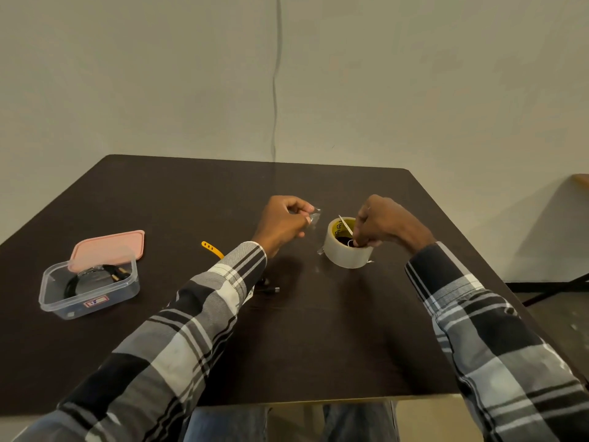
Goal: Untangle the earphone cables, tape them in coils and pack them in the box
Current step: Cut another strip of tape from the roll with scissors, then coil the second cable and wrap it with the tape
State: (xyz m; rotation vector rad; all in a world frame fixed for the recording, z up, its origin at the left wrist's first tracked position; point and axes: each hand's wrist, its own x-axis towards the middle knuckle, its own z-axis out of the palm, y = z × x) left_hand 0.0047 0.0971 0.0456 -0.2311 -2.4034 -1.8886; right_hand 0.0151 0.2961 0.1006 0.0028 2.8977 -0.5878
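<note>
A roll of clear tape lies flat on the dark table. My right hand is closed at the roll's rim and holds a thin blade-like tool over its core. My left hand pinches a strip of clear tape pulled out to the left of the roll. A clear plastic box at the left holds a coiled black cable. A small dark plug end of another cable lies beside my left sleeve, the rest hidden under it.
The pink lid leans on the box's far rim. A yellow strap lies on the table just left of my left forearm. The table's right edge drops to the floor, where a black frame stands.
</note>
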